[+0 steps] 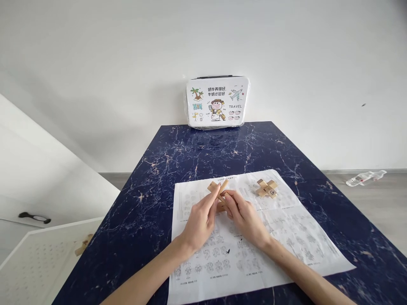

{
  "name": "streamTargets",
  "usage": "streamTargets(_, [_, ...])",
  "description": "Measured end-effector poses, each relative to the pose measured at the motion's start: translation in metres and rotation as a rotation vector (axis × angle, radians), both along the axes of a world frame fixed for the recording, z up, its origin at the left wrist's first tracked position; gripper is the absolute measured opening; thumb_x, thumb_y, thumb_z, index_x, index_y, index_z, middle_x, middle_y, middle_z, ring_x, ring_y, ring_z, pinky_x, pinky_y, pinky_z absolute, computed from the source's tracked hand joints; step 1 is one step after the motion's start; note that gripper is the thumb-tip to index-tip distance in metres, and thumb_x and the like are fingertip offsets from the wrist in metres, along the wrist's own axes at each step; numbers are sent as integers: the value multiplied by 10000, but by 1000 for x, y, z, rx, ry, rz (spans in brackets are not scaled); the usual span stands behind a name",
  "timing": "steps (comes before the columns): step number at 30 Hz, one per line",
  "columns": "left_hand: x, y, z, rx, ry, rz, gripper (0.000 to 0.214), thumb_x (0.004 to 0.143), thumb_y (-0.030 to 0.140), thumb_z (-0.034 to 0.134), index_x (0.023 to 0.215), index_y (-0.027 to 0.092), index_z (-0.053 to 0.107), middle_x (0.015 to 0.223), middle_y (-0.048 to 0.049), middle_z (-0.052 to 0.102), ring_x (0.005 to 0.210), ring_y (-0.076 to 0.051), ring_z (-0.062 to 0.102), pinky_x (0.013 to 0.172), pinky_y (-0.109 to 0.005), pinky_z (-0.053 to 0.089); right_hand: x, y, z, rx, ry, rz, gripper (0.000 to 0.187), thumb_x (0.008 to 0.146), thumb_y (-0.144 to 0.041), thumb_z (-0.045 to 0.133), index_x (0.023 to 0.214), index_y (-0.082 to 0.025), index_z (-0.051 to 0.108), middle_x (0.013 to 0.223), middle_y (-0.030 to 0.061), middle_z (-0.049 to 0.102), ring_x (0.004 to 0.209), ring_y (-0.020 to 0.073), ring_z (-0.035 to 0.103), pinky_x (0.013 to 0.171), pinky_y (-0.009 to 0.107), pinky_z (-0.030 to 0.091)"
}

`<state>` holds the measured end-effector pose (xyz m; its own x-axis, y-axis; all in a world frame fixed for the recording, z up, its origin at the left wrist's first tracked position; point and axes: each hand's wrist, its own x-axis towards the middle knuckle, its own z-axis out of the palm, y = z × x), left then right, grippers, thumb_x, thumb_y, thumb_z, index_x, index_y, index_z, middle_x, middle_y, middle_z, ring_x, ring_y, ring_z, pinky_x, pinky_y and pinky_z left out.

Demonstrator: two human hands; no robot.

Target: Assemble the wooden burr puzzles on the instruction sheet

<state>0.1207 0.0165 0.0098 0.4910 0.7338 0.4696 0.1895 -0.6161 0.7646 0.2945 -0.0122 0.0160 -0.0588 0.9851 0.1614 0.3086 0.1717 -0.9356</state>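
Note:
Several small wooden puzzle pieces (pixel 224 185) are crossed together between my two hands, above the printed sheet (pixel 254 279). My left hand (pixel 200 220) is closed on them from the left, its fingers pointing forward. From the right, my right hand (pixel 243 214) pinches the pieces with thumb and bent fingers. The fingers hide much of the wood, so how the pieces interlock cannot be seen. To the right on the sheet sits a wooden burr puzzle (pixel 267 189), cross-shaped, with a letter G marked on one end. Neither hand touches it.
The sheet, covered in small diagrams, lies on a dark blue marbled table (pixel 152 178). At the back edge a white cartoon case (pixel 218 101) leans by the wall. Left below is a white perforated bin (pixel 38 262) with wooden pieces (pixel 83 245). Clear plastic bottles (pixel 365 178) lie on the floor.

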Motion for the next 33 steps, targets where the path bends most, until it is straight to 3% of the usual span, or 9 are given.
streamTargets(5, [-1,0,1,-10,-20,0,636,1122,132,408,1689,388,278,1544,-96,622,1146,-244,744,987,-477,643,1,0,-5,-2,6,-4,409,1128,-539,348,1090,-235,618,652,-31,503,579,183,487,571,304,428])
streamTargets(11, [-2,2,4,0,-29,31,560,1130,171,428,1656,357,383,1527,-96,640,1229,-265,722,1022,-486,622,2,-1,-2,-43,79,38,448,1124,-570,372,1162,-215,641,664,-26,501,587,180,481,551,299,422])
streamTargets(15, [-4,5,8,-147,-69,154,457,1140,267,454,1592,313,507,1546,-90,627,1382,-293,638,1146,-511,539,5,-2,5,-16,64,94,501,1149,-546,289,1179,-211,660,668,-12,541,617,185,532,624,322,480])
streamTargets(17, [-6,7,11,-234,-110,226,427,1137,329,471,1555,304,557,1570,-82,605,1473,-304,552,1226,-534,456,6,-1,4,35,0,66,502,1158,-510,262,1174,-217,669,745,21,608,686,201,591,692,346,518])
streamTargets(19, [-8,10,15,-301,-164,270,408,1129,380,488,1515,308,600,1552,-78,621,1501,-299,516,1260,-519,411,7,2,-1,113,-110,12,408,1148,-475,347,1215,-225,662,895,66,673,812,232,647,777,388,555])
streamTargets(21, [-9,14,16,-372,-220,289,394,1118,415,509,1478,312,634,1461,-83,683,1426,-289,583,1226,-482,445,8,4,-8,228,-243,22,307,1108,-428,489,1288,-232,640,1116,120,687,1016,286,659,896,457,571])
streamTargets(24, [-10,18,13,-511,-341,260,405,1106,440,528,1464,288,642,1220,-82,764,1114,-249,718,1060,-424,549,9,8,-18,330,-379,88,259,1048,-341,616,1288,-254,659,1263,137,655,1179,334,615,987,522,567])
streamTargets(28, [-9,23,8,-677,-586,195,388,1083,441,551,1372,226,695,1062,-70,747,880,-187,690,908,-344,564,12,10,-22,335,-425,150,210,1026,-257,658,1234,-263,683,1185,106,692,1133,317,622,982,517,580])
streamTargets(33, [-10,30,15,-851,-785,235,335,999,423,686,1182,147,738,903,-48,706,708,-129,608,725,-259,529,14,12,-22,297,-415,155,169,1011,-244,683,1180,-244,679,1130,97,678,1065,296,626,930,480,587])
